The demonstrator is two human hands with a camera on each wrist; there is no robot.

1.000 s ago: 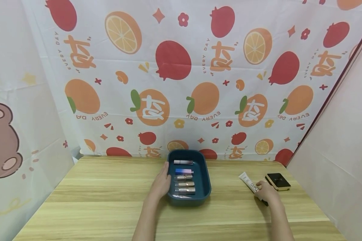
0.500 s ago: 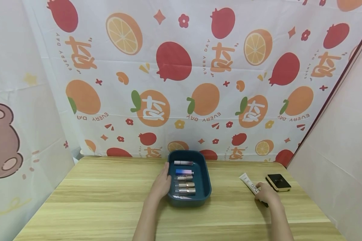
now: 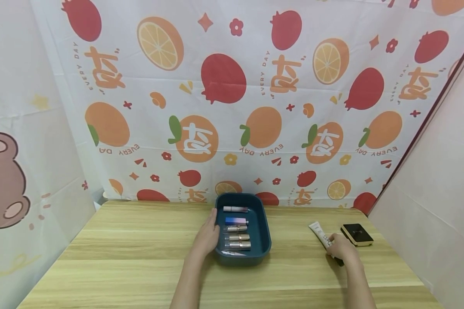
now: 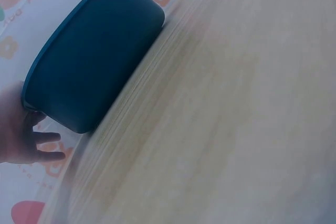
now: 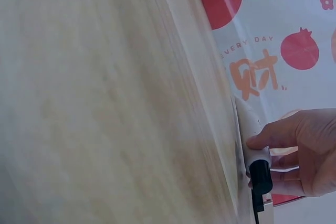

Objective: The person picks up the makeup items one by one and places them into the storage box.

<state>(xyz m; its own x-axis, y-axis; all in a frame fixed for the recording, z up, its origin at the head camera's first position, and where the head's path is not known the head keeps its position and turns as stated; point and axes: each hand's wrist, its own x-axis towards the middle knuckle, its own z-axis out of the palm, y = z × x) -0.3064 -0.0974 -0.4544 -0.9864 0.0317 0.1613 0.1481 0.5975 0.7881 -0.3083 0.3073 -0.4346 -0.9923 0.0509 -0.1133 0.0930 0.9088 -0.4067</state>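
Observation:
A dark blue plastic bin (image 3: 260, 223) stands at the table's back edge, holding cosmetics laid in a column. My left hand (image 3: 207, 235) holds its left wall at the rim; in the left wrist view several fingers spread outside the bin (image 4: 94, 56), the thumb hidden by the rim. My right hand (image 3: 342, 247) pinches a white squeeze tube (image 3: 318, 231) with dark lettering, low at the table on the right. The right wrist view shows the thumb on the tube (image 5: 248, 124) just above its black cap (image 5: 261, 177), other fingers behind.
Inside the bin lie a pink lip gloss tube (image 3: 235, 209), a blue-and-pink tube (image 3: 236, 221) and several clear-and-gold lipsticks (image 3: 237, 236). A black compact with gold edges (image 3: 356, 234) sits right of my right hand. A fruit-print cloth (image 3: 232, 128) hangs behind the wooden table (image 3: 139, 249).
The tube's white end has shifted very slightly to the right in my right hand. The left hand and the bin hold their place; the view drifts a little.

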